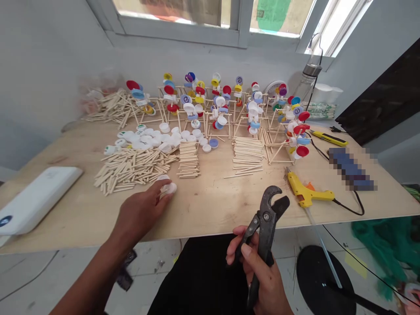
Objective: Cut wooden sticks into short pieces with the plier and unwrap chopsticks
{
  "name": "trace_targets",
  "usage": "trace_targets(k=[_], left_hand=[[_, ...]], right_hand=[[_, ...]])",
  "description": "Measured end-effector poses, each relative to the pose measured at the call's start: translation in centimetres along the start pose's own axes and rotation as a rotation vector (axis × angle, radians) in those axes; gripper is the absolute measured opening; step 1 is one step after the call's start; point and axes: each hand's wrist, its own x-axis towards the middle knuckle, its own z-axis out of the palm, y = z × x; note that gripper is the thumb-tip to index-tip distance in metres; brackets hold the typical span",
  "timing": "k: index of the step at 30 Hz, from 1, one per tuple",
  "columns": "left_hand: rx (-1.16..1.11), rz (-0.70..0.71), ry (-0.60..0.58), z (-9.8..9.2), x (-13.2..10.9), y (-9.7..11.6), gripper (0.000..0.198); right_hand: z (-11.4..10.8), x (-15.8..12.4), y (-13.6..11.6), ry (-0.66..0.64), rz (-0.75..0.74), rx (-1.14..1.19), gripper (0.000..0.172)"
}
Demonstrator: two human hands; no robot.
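My left hand (pixel 144 212) is at the front of the wooden table, thumb and fingers closed around white bottle caps (pixel 169 188). Whether those caps are joined to a stick is hidden by my fingers. In my right hand (pixel 262 269), held in front of the table edge, is a pair of black pruning shears (pixel 267 223) with the hooked jaw and blade apart. Just beyond my left hand lies a loose heap of short wooden sticks (pixel 131 168). Beside it are a neat stack of short sticks (pixel 188 161) and a spread of white bottle caps (pixel 154 139).
Longer sticks (pixel 247 153) lie mid-table. Several stick frames with coloured caps (pixel 252 111) line the back. A yellow glue gun (pixel 305 190), a yellow box cutter (pixel 330 138) and a blurred dark object (pixel 349 168) are right; a white power bank (pixel 41 199) is left.
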Motion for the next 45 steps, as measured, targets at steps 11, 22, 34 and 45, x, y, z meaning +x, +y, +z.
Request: trace_targets(k=[11, 22, 34, 45], left_hand=[[-0.414, 0.198, 0.044, 1.6, -1.5, 2.2, 0.032], [-0.034, 0.552, 0.088, 2.8, 3.4, 11.5, 0.03], [0.007, 0.556, 0.004, 4.1, 5.1, 12.2, 0.008], [-0.036, 0.59, -0.108, 3.7, 4.3, 11.3, 0.009]], right_hand=[[-0.3, 0.0, -0.1, 0.084, -0.021, -0.024, 0.034], [-1.4, -0.6, 0.3, 0.107, -0.056, -0.037, 0.033], [-1.4, -0.2, 0.5, 0.129, -0.036, -0.003, 0.033], [-1.3, 0.0, 0.7, 0.151, -0.024, -0.016, 0.031]])
